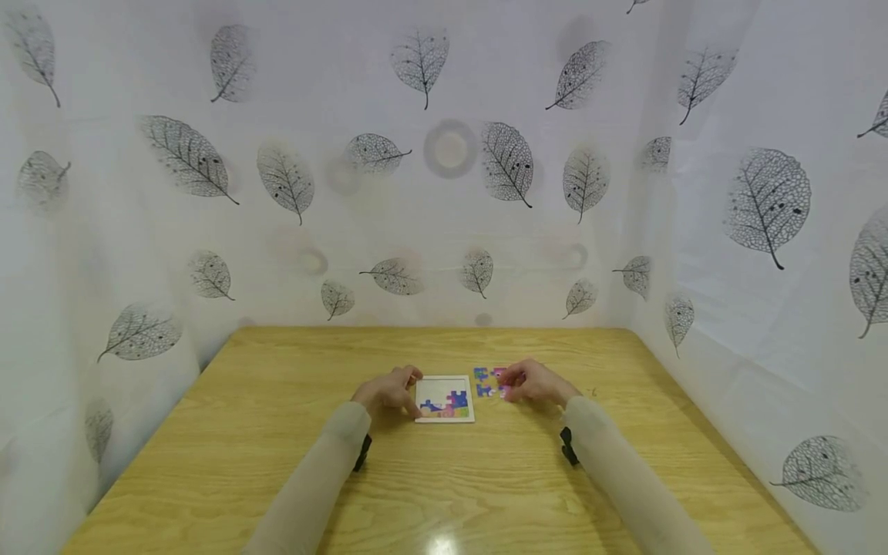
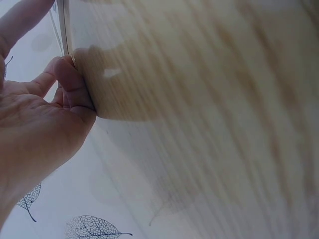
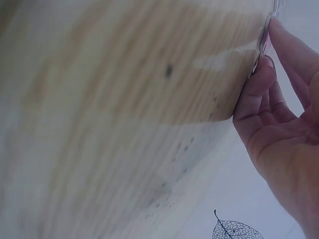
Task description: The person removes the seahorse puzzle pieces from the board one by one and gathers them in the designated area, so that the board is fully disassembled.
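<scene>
A white square puzzle tray (image 1: pixel 433 387) lies on the table in the head view, its lower part and right side filled with colourful jigsaw pieces (image 1: pixel 458 400). My left hand (image 1: pixel 385 389) holds the tray's left side, thumb by the near corner and a finger by the far one. Just right of the tray are several loose pieces, among them a blue-green piece (image 1: pixel 481 374) and a blue piece (image 1: pixel 483 391). My right hand (image 1: pixel 537 383) pinches a pink puzzle piece (image 3: pixel 266 44) at the right of this group, partly hidden by the fingers.
The wood-grain table (image 1: pixel 277 462) ends at a far edge before a pale curtain (image 1: pixel 444 223) with dark leaf prints, which also hangs along both sides. Each sleeve carries a dark strap, such as the left strap (image 1: pixel 362 453).
</scene>
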### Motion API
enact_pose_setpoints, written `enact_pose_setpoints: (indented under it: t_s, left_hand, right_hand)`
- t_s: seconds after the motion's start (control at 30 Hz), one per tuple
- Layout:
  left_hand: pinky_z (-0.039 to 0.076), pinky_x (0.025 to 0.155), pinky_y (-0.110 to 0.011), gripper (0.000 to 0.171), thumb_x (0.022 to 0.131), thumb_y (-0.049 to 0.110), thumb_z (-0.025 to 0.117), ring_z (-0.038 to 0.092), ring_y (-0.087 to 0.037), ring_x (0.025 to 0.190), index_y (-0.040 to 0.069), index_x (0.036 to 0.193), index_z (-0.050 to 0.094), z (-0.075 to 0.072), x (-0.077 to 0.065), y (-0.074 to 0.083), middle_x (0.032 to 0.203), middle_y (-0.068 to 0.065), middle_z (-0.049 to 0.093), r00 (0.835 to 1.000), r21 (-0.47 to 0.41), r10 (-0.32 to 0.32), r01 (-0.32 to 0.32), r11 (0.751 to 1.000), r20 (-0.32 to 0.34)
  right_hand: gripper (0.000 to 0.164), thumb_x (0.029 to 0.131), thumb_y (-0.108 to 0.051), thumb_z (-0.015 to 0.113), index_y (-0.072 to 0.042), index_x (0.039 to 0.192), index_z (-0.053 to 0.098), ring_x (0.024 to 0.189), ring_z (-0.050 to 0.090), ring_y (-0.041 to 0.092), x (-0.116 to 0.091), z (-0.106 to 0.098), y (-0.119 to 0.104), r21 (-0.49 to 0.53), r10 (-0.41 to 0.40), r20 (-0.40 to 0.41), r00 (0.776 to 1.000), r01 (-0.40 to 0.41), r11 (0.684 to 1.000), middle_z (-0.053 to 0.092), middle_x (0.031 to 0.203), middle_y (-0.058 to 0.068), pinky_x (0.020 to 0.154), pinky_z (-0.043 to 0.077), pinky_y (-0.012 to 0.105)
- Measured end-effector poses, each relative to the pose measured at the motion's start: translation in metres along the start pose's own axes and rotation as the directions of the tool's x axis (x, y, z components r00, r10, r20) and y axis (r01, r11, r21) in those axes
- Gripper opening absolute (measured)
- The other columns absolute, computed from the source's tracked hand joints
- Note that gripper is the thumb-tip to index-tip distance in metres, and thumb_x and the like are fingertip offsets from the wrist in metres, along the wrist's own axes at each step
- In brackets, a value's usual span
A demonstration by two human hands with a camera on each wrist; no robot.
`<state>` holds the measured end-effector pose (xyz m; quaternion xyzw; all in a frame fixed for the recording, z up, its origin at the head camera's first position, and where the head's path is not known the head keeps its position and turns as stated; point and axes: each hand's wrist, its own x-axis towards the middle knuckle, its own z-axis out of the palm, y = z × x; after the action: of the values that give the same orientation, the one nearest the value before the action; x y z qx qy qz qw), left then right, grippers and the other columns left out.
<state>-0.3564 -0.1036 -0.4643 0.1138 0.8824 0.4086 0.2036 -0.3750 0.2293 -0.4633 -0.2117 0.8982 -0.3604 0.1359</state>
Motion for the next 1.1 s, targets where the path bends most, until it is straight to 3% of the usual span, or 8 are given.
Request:
enact_pose_setpoints:
  t_s: [0.43,0.83,1.1]
  left_hand:
    - [0.029,0.114,-0.052,0.076,0.068,0.004,0.086,0.04,-0.034,0.129,0.007,0.133,0.047,0.0003,0.0,0.0017,0.138,-0.017,0.041,1.0,-0.008,-0.021,0.021,1.0,-0.006]
    - [0.029,0.114,-0.053,0.077,0.067,0.005,0.086,0.04,-0.037,0.132,0.007,0.134,0.047,0.0004,-0.0015,0.0012,0.141,-0.019,0.042,1.0,-0.008,-0.013,0.013,1.0,-0.003]
    - [0.029,0.114,-0.053,0.076,0.069,0.006,0.085,0.04,-0.037,0.132,0.007,0.134,0.047,0.0003,-0.0026,0.0017,0.141,-0.018,0.043,1.0,0.007,-0.006,0.006,1.0,-0.007]
  right_hand:
    - [0.034,0.083,-0.004,0.073,0.005,0.115,0.067,0.084,0.057,0.016,-0.0021,0.001,-0.005,0.0,-0.029,0.019,0.999,0.029,1.0,0.07,0.103,0.016,0.077,0.049,0.03]
    - [0.034,0.083,-0.008,0.075,0.001,0.115,0.069,0.085,0.058,0.016,0.0004,0.0003,0.0029,-0.018,-0.039,0.006,0.999,0.039,0.999,0.07,0.103,0.011,0.074,0.048,0.026]
    - [0.04,0.085,-0.008,0.073,0.002,0.122,0.064,0.084,0.06,0.017,-0.0035,-0.0028,0.0022,0.105,-0.037,0.017,0.999,0.035,0.994,0.069,0.115,0.018,0.067,0.051,0.026]
